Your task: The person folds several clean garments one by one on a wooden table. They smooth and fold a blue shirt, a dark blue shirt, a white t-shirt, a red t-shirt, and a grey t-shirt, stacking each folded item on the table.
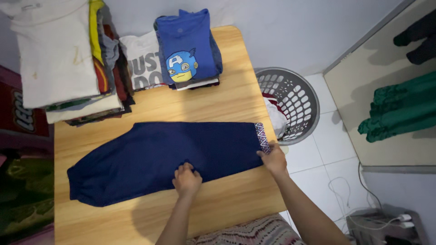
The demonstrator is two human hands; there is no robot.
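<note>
Table — wooden, bearing all below.
Trousers — navy, flat at table's middle, legs doubled; folding under way, halving them looks due.
Stacks — folded clothes, table's far edge.
Left hand pinching near hem; right hand gripping patterned waistband.

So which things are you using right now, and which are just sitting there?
In use:
- navy trousers, laid flat on the wooden table
- left hand pressing their near edge
- right hand at the patterned waistband

Just sitting there:
- folded clothes stacks
- blue cartoon shirt pile
- grey laundry basket
- green garment
</note>
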